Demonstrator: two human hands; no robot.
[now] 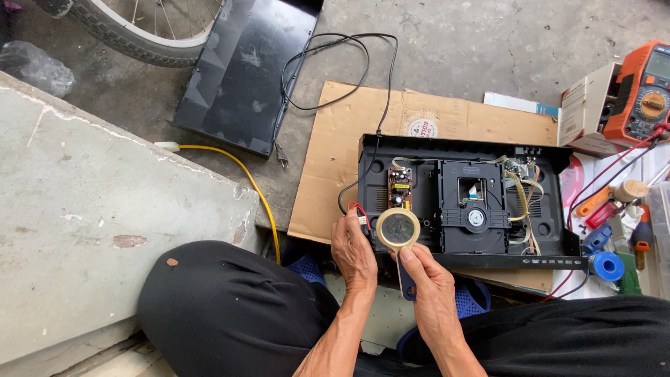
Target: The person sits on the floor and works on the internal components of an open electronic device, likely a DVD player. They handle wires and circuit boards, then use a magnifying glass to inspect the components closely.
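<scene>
Cover [241, 73] already off player [464, 202]; right hand [429, 286] clamped on magnifier [398, 229], left hand [352, 248] pinching connector [359, 213]; board [400, 187] inspection underway, reassembly pending.

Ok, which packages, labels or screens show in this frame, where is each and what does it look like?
Multimeter: top right, orange with a dark face, grey screen near the frame edge, round dial.
Cardboard box: under the multimeter, pale, open-sided.
Round label: on the brown cardboard sheet behind the opened player, white with red print.
Flat packet: top right on the floor, white with a blue edge.
</scene>
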